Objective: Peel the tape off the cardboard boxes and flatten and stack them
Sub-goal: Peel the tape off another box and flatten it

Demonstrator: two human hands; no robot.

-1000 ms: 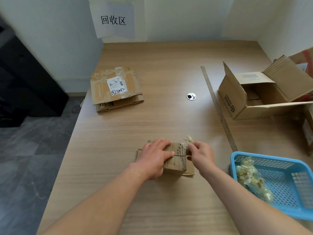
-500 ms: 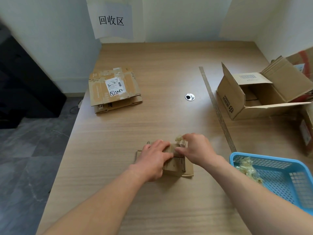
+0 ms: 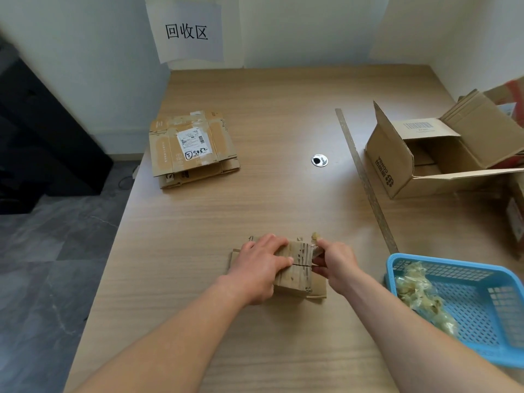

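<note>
Two hands on small box (image 3: 297,275), top seam running l-r: left hand (image 3: 261,268) presses flat, right hand (image 3: 336,262) pinches tape (image 3: 315,237).

Left hand (image 3: 262,266) pressed flat on small cardboard box (image 3: 296,268); right hand (image 3: 334,260) pinching crumpled tape (image 3: 315,239) at box's right edge; blue basket (image 3: 482,282) holding tape scraps; flattened stack (image 3: 192,147) far left.

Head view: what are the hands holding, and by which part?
The right hand pinches the tape by its crumpled free end, at the far right corner of the small box. The left hand only presses flat on it.
</note>
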